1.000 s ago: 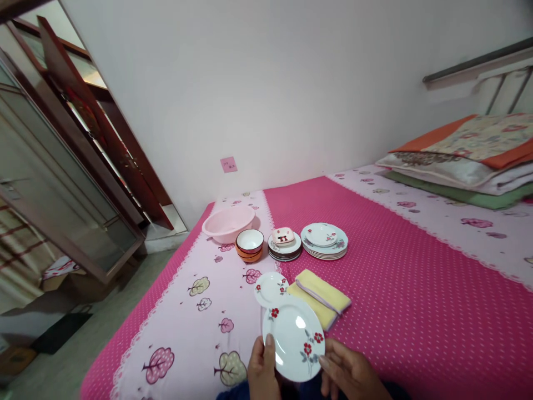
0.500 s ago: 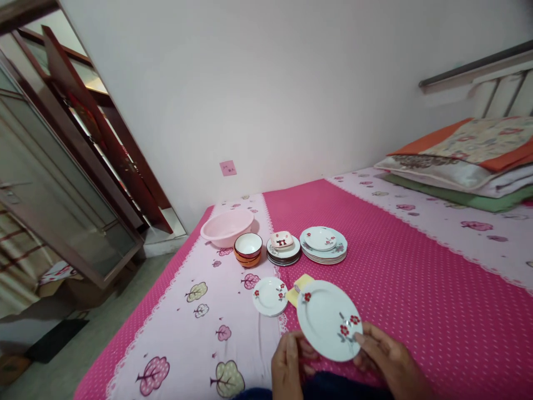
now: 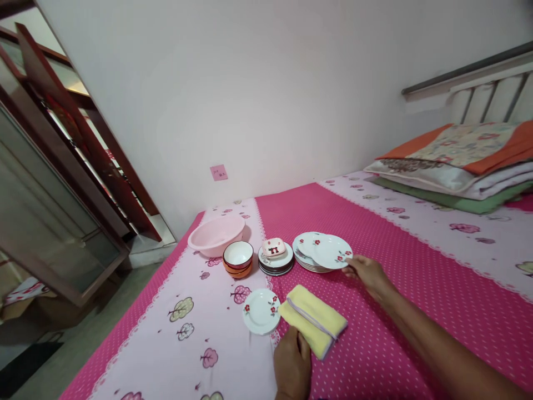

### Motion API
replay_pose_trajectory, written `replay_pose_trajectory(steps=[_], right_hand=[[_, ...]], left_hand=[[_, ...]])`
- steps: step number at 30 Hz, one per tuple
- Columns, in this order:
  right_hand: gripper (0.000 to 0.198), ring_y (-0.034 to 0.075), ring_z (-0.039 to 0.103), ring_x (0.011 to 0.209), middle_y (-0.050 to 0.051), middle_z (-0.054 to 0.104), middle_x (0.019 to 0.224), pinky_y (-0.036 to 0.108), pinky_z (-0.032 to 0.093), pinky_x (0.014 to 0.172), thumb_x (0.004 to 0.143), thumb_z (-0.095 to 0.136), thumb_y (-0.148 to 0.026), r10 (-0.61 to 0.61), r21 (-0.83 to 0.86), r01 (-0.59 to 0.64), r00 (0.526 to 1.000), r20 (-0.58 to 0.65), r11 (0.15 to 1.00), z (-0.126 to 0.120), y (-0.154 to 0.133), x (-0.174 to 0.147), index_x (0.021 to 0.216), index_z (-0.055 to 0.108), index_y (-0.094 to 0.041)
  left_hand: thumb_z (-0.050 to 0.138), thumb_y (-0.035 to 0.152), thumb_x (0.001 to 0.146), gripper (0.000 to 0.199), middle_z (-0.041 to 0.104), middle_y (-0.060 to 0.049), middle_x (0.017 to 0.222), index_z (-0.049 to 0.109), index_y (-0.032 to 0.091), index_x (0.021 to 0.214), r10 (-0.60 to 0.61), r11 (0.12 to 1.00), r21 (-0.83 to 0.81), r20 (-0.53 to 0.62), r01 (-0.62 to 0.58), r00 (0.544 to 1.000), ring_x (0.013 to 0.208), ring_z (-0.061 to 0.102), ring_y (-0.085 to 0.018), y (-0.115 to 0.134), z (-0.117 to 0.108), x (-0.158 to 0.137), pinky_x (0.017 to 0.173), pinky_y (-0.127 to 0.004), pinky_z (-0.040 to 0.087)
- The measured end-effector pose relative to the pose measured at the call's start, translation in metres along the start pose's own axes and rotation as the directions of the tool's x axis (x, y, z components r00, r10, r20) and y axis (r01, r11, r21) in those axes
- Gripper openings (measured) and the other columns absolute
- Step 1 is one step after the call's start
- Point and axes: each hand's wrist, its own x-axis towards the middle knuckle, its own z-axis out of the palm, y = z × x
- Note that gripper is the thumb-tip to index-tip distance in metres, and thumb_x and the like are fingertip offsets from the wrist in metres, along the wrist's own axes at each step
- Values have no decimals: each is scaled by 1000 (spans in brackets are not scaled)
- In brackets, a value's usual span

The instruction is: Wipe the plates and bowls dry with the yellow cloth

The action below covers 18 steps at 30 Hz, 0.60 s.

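Note:
My right hand (image 3: pixel 368 275) pinches the rim of a white plate (image 3: pixel 333 251) with red flowers. That plate is over a stack of larger white plates (image 3: pixel 315 266), overlapping a smaller flowered plate (image 3: pixel 306 244) on top. My left hand (image 3: pixel 292 361) is closed at the near edge of a folded yellow cloth (image 3: pixel 314 319) with a pale purple trim; its fingertips are partly hidden. Left of the cloth, another white flowered plate (image 3: pixel 261 312) lies on the bedspread.
Behind are a pink basin (image 3: pixel 216 233), stacked bowls (image 3: pixel 238 261), and dark-rimmed plates (image 3: pixel 276 266) with a small square dish (image 3: pixel 273 248) on top. Folded bedding (image 3: pixel 449 166) lies at the right on the pink bedspread (image 3: pixel 400 244). A white wall (image 3: pixel 250 100) rises behind.
My right hand has carried the flowered plate forward from in front of me to the plate stack. My left hand has left the plate and is now at the yellow cloth, which shows more fully.

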Motion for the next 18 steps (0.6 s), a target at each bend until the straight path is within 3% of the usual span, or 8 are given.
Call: replay_pose_trajectory(steps=[7,18], right_hand=[[34,21,69,100,9,67,123,41,61,84,99,66,-37,142,-4,-142,990,10,990,39,7,68,126,63,-17],[36,23,68,105,10,66,127,44,60,88,98,67,-37,197,11,-197,980,-21,980,48,20,96,128,62,-17]], left_hand=[[37,28,101,31,75,-8,84,67,21,95,40,999,3,-30,-40,999,77,69,-23,-6,5,-4,70,-32,41],[35,28,100,33,73,-6,79,66,22,92,60,998,-17,-75,-61,995,73,68,-22,-13,13,-4,67,-32,40]])
